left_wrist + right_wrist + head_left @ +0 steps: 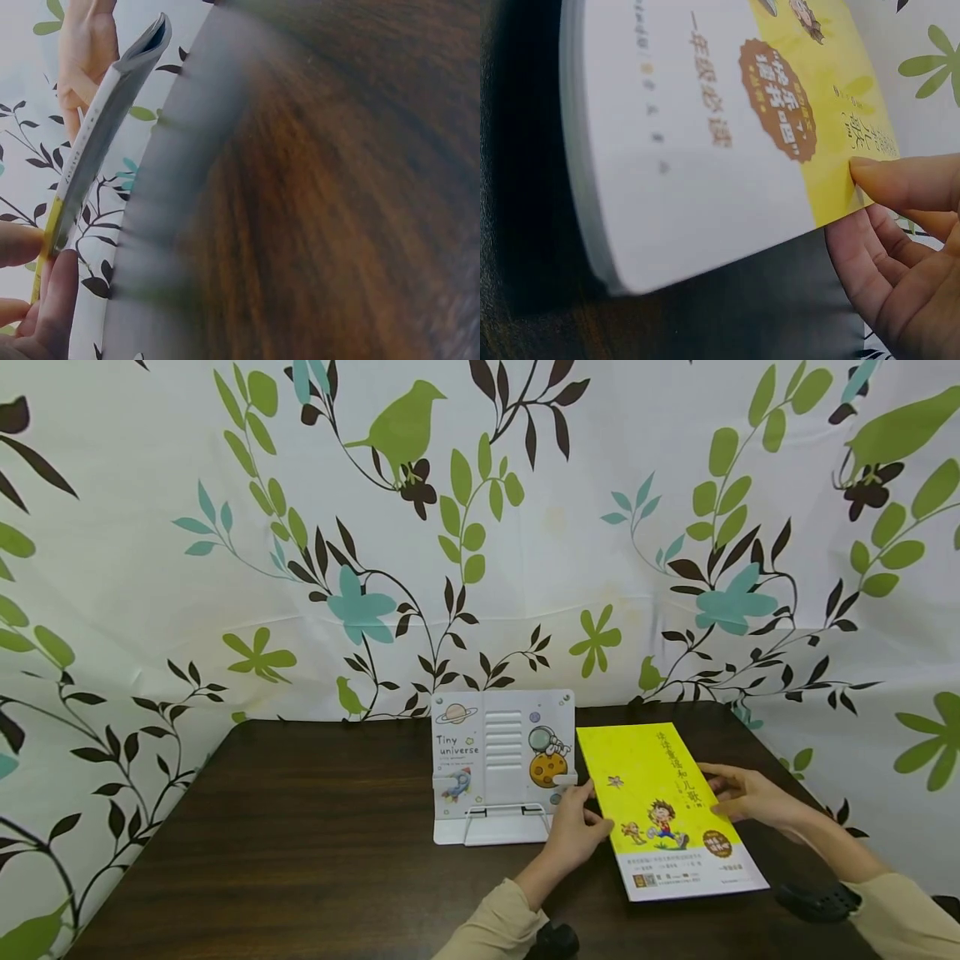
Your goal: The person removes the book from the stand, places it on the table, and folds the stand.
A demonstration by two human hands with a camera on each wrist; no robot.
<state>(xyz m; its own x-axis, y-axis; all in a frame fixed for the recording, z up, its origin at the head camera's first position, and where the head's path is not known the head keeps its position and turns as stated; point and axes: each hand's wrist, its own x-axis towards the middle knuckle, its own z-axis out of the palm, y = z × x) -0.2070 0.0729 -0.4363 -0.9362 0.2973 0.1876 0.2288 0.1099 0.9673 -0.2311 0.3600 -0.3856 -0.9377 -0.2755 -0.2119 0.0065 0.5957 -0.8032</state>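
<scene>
A yellow and white children's book (637, 802) is held above the right part of the table, its cover facing up. My left hand (579, 831) pinches its left edge; in the left wrist view the thumb and fingers (56, 296) grip the spine side, and the pages curve at the far end. On the opposite edge, my right hand (753, 797) holds the book with the thumb on the cover and the fingers underneath, as the right wrist view shows. Just left of the book stands a white book stand (502, 752) printed with an astronaut and rocket.
The dark wooden table (300, 843) stretches out to the left of the stand. Behind it hangs a white cloth (555, 552) patterned with leaves and birds. A dark band with a small device sits on each wrist.
</scene>
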